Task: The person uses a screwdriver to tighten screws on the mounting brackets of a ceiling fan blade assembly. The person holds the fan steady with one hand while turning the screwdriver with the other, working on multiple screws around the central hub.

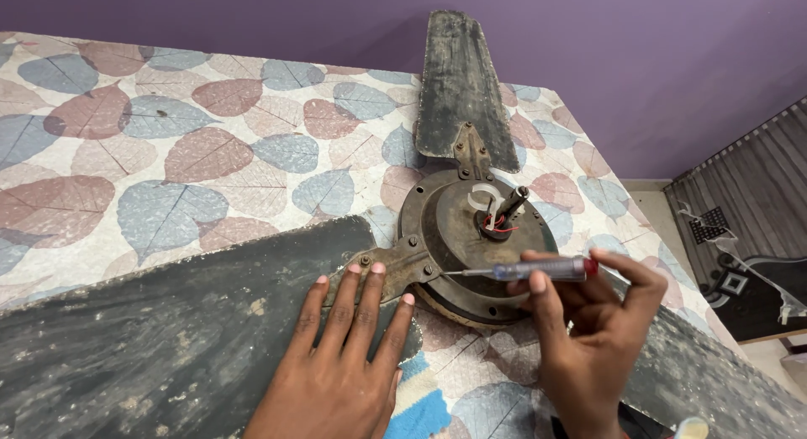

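A table [168,153] covered with a cloth printed in blue, pink and cream leaves fills most of the view, running off the left and bottom edges. On it lies one old ceiling fan, dusty and dark, with three blades showing. The near-left blade [151,338] is the largest in view and is cut off by the frame at the left and the bottom; the far blade [462,86] shows nearly whole, pointing away toward the purple wall; the right blade [714,380] is mostly hidden behind the right hand and runs out at the lower right corner. At the middle sits the single round motor housing [454,229], rusty brown, with a short shaft [511,205] standing from its hub, red wires and a pale curved piece beside it, too small to make out clearly. The left hand [345,363] lies flat and spread, gripping nothing, its fingertips on the metal bracket [387,267] that joins the near-left blade to the housing. The right hand [588,330] is closed around one screwdriver [525,271] with a clear handle and red end cap, held level, its thin tip touching the housing's rim near that bracket.
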Demonstrator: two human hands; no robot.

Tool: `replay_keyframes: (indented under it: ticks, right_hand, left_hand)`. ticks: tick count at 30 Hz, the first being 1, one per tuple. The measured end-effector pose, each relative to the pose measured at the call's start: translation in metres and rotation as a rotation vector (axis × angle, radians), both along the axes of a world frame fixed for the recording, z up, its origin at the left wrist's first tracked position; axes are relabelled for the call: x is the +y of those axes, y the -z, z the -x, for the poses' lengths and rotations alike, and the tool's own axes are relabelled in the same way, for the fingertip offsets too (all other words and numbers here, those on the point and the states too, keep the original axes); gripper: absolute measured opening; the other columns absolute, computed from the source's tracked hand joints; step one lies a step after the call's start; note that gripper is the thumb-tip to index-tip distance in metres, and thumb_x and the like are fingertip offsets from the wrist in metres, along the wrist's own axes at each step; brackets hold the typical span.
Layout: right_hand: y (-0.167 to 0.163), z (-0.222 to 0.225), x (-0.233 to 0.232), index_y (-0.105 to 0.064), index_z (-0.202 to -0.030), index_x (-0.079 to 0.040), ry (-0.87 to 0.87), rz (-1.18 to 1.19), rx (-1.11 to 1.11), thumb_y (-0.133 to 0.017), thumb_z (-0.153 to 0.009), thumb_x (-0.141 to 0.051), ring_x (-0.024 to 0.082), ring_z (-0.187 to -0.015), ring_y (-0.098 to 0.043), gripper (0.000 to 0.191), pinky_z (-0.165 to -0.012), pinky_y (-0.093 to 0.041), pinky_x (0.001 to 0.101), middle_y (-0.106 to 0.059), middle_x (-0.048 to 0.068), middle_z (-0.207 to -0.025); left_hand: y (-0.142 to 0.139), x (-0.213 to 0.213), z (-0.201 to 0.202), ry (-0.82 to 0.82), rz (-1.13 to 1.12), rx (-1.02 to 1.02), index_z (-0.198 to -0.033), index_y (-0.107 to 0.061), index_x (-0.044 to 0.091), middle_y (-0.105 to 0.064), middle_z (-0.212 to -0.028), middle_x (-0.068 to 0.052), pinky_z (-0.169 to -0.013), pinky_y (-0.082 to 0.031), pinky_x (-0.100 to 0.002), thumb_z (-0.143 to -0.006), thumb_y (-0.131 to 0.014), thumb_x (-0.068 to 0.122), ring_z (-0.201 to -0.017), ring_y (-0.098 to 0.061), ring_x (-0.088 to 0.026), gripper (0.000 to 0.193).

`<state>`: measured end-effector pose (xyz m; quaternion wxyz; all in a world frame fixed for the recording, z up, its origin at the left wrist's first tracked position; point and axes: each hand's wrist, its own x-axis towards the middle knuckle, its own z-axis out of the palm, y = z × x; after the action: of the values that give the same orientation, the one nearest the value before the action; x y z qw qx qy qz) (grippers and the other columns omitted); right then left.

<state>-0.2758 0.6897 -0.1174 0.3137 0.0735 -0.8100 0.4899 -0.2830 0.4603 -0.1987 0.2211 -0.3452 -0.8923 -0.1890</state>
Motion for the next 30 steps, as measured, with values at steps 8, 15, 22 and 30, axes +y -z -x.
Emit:
replay_keyframes:
  ticks: [8,15,22,30]
  right_hand:
    - [0.018,-0.015,0.006,-0.046,-0.119,0.0,0.024,-0.055,-0.077,-0.058,-0.098,0.0,0.025,-0.088,-0.077,0.024,-0.074,-0.07,0.0327,-0.069,0.023,-0.111]
    - [0.028,-0.017,0.011,-0.045,-0.106,0.0,0.036,-0.059,-0.051,-0.062,-0.098,-0.002,0.021,-0.085,-0.076,0.018,-0.069,-0.069,0.0303,-0.068,0.021,-0.109]
    - [0.037,-0.023,0.005,-0.049,-0.109,-0.001,0.106,-0.049,0.057,-0.065,-0.1,-0.003,0.02,-0.083,-0.075,0.019,-0.065,-0.069,0.0276,-0.068,0.02,-0.098]
    - [0.033,-0.024,0.002,-0.049,-0.107,-0.001,0.138,-0.089,0.03,-0.065,-0.099,-0.003,0.02,-0.087,-0.078,0.018,-0.067,-0.067,0.0271,-0.07,0.02,-0.106]
  left_hand:
    - [-0.004,0.0,-0.001,-0.003,-0.008,0.024,-0.137,-0.053,0.0,-0.042,-0.144,-0.039,-0.116,-0.019,-0.072,-0.094,-0.047,0.038,-0.144,-0.033,-0.053,0.057]
    - [-0.007,-0.002,-0.002,-0.007,0.035,0.001,-0.136,-0.053,-0.001,-0.042,-0.148,-0.04,-0.115,-0.021,-0.073,-0.094,-0.048,0.034,-0.142,-0.036,-0.054,0.056]
    - [-0.009,-0.001,-0.001,-0.003,0.011,0.007,-0.137,-0.053,-0.001,-0.043,-0.144,-0.04,-0.115,-0.022,-0.073,-0.094,-0.048,0.032,-0.142,-0.036,-0.054,0.054]
    - [-0.008,-0.002,-0.001,0.007,0.008,-0.014,-0.137,-0.053,-0.001,-0.043,-0.142,-0.04,-0.115,-0.021,-0.073,-0.094,-0.048,0.032,-0.142,-0.036,-0.055,0.054]
